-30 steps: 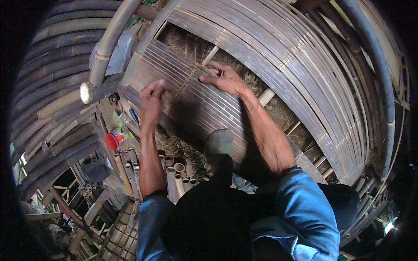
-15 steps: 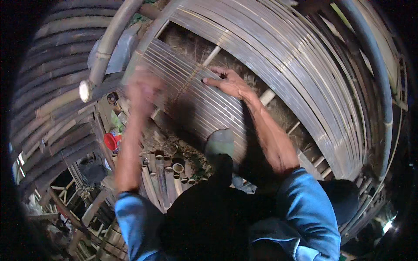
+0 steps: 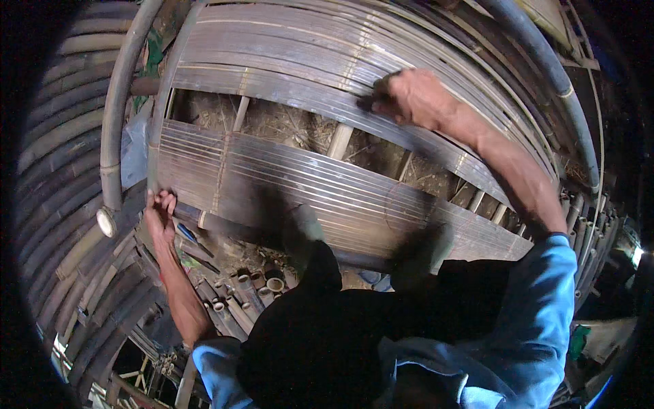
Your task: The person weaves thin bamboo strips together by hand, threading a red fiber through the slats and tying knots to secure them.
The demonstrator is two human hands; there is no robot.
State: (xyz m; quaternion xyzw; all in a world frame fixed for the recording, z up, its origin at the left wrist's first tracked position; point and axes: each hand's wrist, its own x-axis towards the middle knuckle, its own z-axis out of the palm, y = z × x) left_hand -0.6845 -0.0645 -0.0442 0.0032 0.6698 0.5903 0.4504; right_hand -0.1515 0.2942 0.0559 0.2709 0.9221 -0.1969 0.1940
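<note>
My left hand [image 3: 161, 213] is at the left end of the near slatted bamboo panel [image 3: 306, 178], beside the upright pole [image 3: 155, 146] along its edge. Its fingers are bent in, and I cannot make out what is between them. My right hand [image 3: 417, 99] is over the far slatted panel [image 3: 272, 41], fingers curled downward and slightly blurred. Anything in its grip is hidden. Pale cross-ties [image 3: 223, 160] run across the near panel's slats. A faint thin reddish curve shows on the near panel, too fine to identify.
Between the panels a gap shows littered ground and round crossbars [image 3: 340, 142]. A thick bamboo pole [image 3: 112, 146] stands at the left, a dark one [image 3: 572, 95] at the right. Short cut bamboo tubes [image 3: 248, 293] lie near my legs. My feet [image 3: 306, 221] rest on the near panel.
The view has swung, so the panels appear lower and more level. My right hand has moved from the near panel to the far one. My left hand has moved to the near panel's left end.
</note>
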